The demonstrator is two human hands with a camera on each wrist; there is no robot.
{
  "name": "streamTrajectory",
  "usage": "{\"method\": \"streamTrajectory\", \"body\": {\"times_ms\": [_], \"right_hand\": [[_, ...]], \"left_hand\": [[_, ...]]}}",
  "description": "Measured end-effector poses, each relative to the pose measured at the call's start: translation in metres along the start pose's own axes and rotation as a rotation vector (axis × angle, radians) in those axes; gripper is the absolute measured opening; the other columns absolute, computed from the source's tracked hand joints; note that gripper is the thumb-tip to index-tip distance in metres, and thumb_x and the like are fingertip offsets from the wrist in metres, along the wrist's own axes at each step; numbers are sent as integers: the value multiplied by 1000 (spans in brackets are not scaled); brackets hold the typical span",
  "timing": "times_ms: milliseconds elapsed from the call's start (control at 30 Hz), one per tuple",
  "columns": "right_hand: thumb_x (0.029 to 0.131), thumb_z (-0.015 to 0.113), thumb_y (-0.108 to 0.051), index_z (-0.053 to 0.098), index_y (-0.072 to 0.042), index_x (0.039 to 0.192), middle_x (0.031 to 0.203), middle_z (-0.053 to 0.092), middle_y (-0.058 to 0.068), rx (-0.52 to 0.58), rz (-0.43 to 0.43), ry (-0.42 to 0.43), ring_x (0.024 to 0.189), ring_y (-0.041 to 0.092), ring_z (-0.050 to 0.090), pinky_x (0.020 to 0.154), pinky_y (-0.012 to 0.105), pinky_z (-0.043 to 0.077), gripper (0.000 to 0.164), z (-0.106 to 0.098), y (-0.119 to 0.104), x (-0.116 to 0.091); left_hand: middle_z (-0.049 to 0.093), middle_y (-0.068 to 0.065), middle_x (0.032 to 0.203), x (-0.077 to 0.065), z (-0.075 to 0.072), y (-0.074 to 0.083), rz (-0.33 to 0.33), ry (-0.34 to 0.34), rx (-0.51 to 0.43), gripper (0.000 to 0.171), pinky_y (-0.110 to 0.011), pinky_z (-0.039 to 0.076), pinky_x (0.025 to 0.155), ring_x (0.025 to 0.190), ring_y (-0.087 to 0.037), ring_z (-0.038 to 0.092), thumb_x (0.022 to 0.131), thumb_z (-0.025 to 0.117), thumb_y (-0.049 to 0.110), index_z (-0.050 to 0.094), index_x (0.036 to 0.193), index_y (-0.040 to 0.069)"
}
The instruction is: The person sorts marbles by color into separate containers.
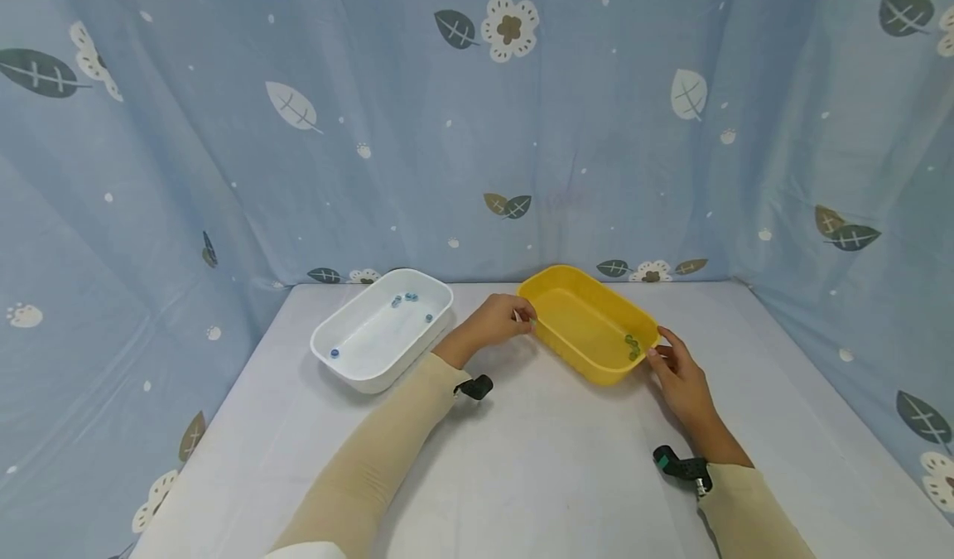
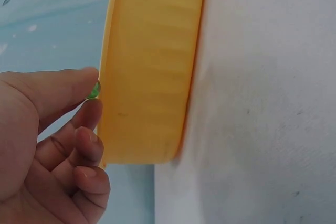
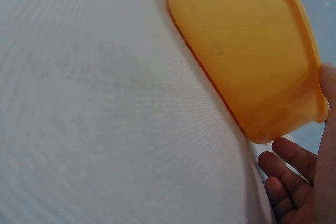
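Note:
My left hand [image 1: 507, 320] pinches a small, see-through green marble [image 2: 94, 91] between thumb and forefinger, right at the left rim of the yellow basin [image 1: 561, 355]. Several green marbles [image 1: 633, 345] lie inside that basin at its right end. At the same end, my right hand [image 1: 680, 377] holds the basin's rim with thumb and forefinger. Its other fingers [image 3: 294, 156] curl below, beside the outer wall, as the right wrist view shows. In the left wrist view the remaining left fingers [image 2: 89, 140] are loosely bent.
To the left stands a white basin [image 1: 322, 345] with several blue marbles [image 1: 398, 301] scattered on its floor. Both basins rest on a white-covered table [image 1: 522, 476]. Behind it hangs a blue curtain [image 1: 402, 170] printed with leaves and flowers.

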State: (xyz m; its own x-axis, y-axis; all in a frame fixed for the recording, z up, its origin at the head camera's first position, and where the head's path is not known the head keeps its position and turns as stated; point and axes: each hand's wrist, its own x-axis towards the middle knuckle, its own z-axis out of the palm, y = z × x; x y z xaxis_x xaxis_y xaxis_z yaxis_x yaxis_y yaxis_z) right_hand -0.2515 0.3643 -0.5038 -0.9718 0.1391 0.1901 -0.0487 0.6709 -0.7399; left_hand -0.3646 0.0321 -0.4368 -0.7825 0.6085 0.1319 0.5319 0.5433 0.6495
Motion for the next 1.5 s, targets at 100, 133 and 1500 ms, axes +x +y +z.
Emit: {"method": "streamTrajectory", "body": {"times_ms": [100,133,1500], "right_hand": [[104,41,-45,18,-16,156,134,50,28,5,2,0,118,45,50,96,62,38,64,0,-1,0],[104,41,-45,18,-16,156,134,50,28,2,2,1,118,45,50,96,62,38,64,0,-1,0],[102,42,-48,20,-17,156,134,50,27,-5,42,17,118,44,48,98,62,37,66,2,-2,0]], "left_hand": [[64,8,88,4,-1,-2,0,7,-9,11,-25,49,67,76,-12,57,89,72,17,71,100,15],[64,8,88,5,-2,-3,-1,9,-7,11,-25,49,67,77,-12,57,89,72,18,71,100,15],[65,4,94,34,-17,-18,-64,39,50,17,-25,49,75,87,-13,58,89,73,20,71,104,12]]}}
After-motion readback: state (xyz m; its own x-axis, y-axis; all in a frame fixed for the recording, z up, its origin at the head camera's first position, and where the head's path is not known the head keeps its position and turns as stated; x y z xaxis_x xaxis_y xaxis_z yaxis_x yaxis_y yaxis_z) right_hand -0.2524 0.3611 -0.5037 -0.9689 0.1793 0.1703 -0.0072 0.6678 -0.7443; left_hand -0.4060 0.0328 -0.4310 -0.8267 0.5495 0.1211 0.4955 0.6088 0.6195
